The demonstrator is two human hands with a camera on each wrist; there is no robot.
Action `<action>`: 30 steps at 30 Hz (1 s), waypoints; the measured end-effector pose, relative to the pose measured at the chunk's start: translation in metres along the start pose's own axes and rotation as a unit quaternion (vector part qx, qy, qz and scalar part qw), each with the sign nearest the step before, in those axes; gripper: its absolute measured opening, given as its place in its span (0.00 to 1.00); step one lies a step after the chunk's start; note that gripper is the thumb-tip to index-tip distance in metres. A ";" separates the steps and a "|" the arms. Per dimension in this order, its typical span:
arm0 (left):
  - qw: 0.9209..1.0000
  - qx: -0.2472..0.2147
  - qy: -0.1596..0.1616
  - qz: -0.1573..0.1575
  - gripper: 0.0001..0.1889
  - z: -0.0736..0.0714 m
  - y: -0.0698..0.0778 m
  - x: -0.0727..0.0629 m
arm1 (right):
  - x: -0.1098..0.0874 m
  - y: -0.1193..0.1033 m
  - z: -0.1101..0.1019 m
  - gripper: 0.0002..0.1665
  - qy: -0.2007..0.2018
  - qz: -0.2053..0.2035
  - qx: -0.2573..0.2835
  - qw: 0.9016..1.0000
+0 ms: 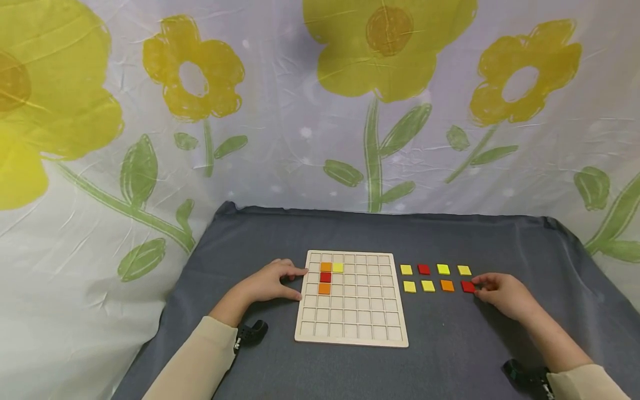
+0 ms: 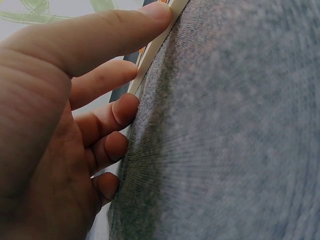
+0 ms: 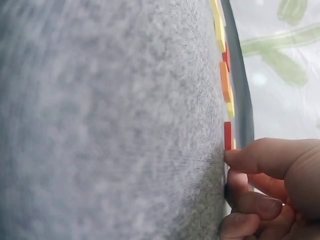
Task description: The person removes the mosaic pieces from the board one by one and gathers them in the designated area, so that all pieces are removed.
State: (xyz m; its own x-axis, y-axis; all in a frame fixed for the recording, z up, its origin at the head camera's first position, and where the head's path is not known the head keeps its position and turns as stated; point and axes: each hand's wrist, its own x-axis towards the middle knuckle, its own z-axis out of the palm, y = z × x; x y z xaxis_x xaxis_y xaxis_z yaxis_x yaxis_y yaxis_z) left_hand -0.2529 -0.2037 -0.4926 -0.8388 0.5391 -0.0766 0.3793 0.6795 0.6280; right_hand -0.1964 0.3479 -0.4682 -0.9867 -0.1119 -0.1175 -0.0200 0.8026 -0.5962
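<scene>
On the table lies a square wooden grid board [image 1: 357,316]. In its upper left cells sit two orange tiles, a red tile [image 1: 325,276] and a yellow tile [image 1: 338,268]. My left hand [image 1: 267,283] touches the board's left edge with thumb and index finger, the other fingers loosely bent. To the board's right, several loose square tiles form two rows. At the right end of the near row, my right hand [image 1: 505,297] pinches a red tile [image 1: 468,286] by its right side between thumb and index finger; that red tile [image 3: 228,135] still lies flat on the cloth.
Other loose tiles include an orange tile [image 1: 447,285], a red tile [image 1: 424,269] and several yellow ones, such as a yellow tile [image 1: 464,270] just behind the pinched one. Dark grey cloth [image 1: 450,355] covers the table. Behind it hangs a flowered curtain [image 1: 280,155].
</scene>
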 end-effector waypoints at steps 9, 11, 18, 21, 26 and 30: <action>1.000 0.004 -0.001 0.003 0.38 0.000 0.000 -0.001 | -0.008 -0.011 -0.003 0.24 0.039 0.039 0.015 0.998; 1.000 0.004 0.000 0.004 0.37 0.000 0.000 -0.001 | -0.010 -0.017 -0.005 0.25 0.051 0.038 0.016 0.998; 1.000 0.001 -0.001 0.005 0.37 0.001 -0.001 0.000 | -0.019 -0.046 -0.008 0.25 0.104 0.021 0.002 0.994; 1.000 0.001 -0.002 0.006 0.37 0.001 -0.001 0.000 | -0.022 -0.063 -0.008 0.23 0.120 0.007 0.006 0.993; 1.000 0.001 -0.001 0.006 0.37 0.001 0.000 0.000 | -0.021 -0.093 -0.005 0.19 0.120 -0.023 0.025 0.992; 1.000 0.002 -0.001 0.004 0.37 0.000 0.001 -0.001 | -0.015 -0.113 0.002 0.17 0.115 -0.039 0.042 0.992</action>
State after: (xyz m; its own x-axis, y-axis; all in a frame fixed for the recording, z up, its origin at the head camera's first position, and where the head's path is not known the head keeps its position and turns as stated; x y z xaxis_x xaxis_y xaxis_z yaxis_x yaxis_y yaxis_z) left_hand -0.2522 -0.2034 -0.4916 -0.8349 0.5453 -0.0742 0.3869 0.6775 0.6255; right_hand -0.1793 0.2578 -0.4004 -0.9935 -0.0268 0.1105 -0.0936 0.7443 -0.6613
